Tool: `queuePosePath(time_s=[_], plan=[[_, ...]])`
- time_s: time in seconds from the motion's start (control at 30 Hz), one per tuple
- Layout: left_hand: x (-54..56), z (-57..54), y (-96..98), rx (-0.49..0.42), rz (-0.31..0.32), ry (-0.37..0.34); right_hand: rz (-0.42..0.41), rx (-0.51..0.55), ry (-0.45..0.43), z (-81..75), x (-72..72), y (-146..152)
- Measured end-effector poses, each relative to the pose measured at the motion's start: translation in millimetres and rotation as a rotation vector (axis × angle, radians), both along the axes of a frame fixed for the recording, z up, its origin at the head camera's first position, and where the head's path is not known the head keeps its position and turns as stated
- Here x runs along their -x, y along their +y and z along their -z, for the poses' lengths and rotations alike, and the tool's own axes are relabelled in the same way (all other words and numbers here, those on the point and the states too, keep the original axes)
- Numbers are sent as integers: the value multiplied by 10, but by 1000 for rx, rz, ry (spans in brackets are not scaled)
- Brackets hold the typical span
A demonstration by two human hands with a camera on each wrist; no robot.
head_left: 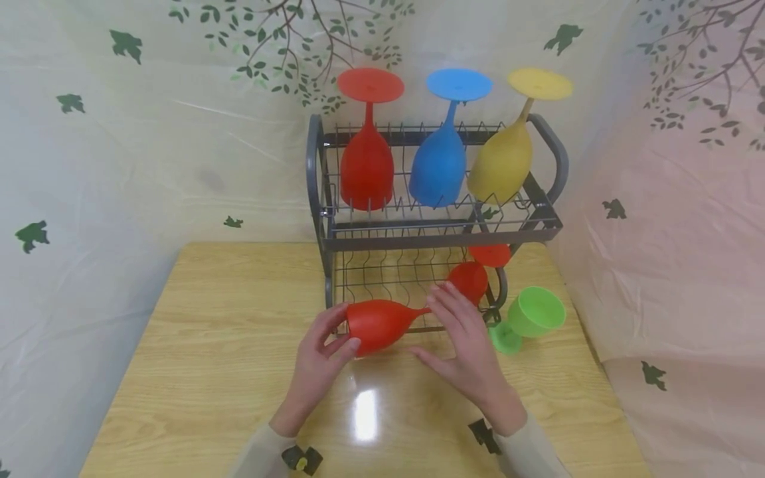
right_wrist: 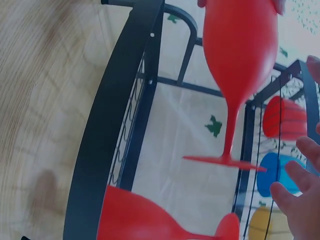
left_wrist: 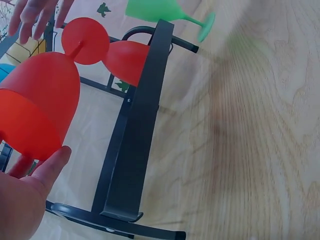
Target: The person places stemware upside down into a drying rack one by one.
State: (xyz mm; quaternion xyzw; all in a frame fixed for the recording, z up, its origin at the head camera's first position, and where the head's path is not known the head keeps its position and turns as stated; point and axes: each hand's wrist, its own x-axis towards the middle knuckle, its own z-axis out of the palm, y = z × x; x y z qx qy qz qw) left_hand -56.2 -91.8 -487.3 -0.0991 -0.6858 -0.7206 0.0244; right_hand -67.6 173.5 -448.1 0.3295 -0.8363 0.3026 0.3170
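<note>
A red plastic goblet (head_left: 379, 325) lies sideways in front of the rack's lower tier, its stem pointing right. My left hand (head_left: 323, 358) grips its bowl near the rim, thumb in front. My right hand (head_left: 469, 358) is spread beside the stem and foot; in the right wrist view, its fingers (right_wrist: 300, 175) stand apart from the goblet (right_wrist: 242, 45). In the head view that hand hides the foot. A second red goblet (head_left: 469, 282) lies on the lower tier at the right end, partly behind my right fingers.
The two-tier black dish rack (head_left: 439, 240) stands at the table's back. Upside down on its upper tier are a red goblet (head_left: 366, 169), a blue goblet (head_left: 438, 166) and a yellow goblet (head_left: 502, 162). A green goblet (head_left: 538, 312) stands on the wooden table (head_left: 227, 345), right of the rack.
</note>
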Motion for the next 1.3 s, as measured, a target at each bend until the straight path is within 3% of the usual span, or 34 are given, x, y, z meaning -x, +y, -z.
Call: queuePosePath(time_s=[0.17, 0.3, 0.63, 0.97, 1.17, 1.3], plan=[[-5, 1, -13, -32, -17, -80, 7, 111, 51, 14, 19, 65], [3, 16, -23, -52, -41, -120, 49, 173, -3, 56, 8, 118], [22, 53, -53, -128, -78, -153, 119, 413, -275, 200, -77, 147], [16, 14, -14, -175, -75, -158, 17, 681, -529, 252, -132, 5], [17, 5, 31, -223, -74, -177, 13, 752, -697, 293, -135, -80], [11, 0, 55, -244, -76, -183, -12, 805, -738, 315, -127, -140]])
